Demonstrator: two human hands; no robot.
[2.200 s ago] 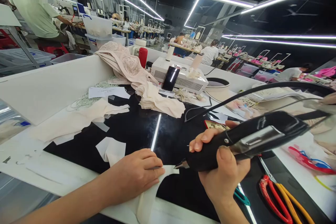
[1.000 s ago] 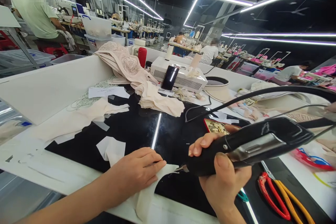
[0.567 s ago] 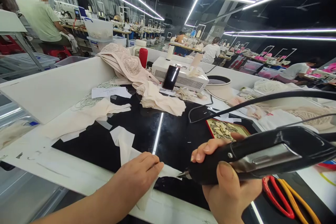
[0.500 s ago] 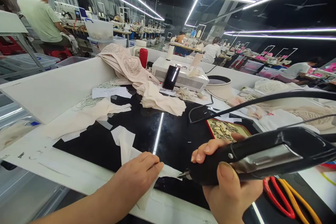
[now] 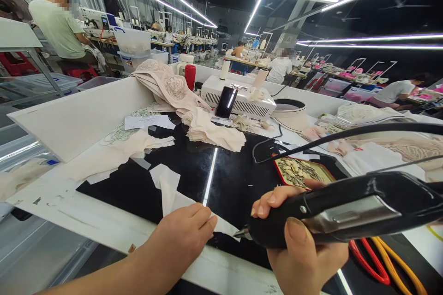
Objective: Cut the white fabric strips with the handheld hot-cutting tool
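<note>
Pressing on the near edge of the black panel (image 5: 230, 177), the left hand (image 5: 187, 233) lies over a strip of pale cloth (image 5: 224, 227), probably to keep it flat and stop it sliding. Its fingers are together and bent, tips down on the cloth; the thumb is hidden, so whether they also pinch it I cannot tell. The strip shows on both sides of that hand: a folded end to the left, a narrow end to the right.

The right hand (image 5: 302, 249) has its fingers wrapped round a black tool (image 5: 342, 214), thumb along the near side, a grip that seems meant to steer the point. The tool slants down to the left, its metal tip (image 5: 242, 233) at the strip's narrow end; whether they touch is too fine to tell.

Scissors (image 5: 370, 260) lie to the right, partly behind the right hand and tool, perhaps parked within reach. Beyond the tool sits a tray (image 5: 323, 174) of seeds. A cloth stack (image 5: 214, 133) lies at the far side of the panel, seemingly set back to leave working room.
</note>
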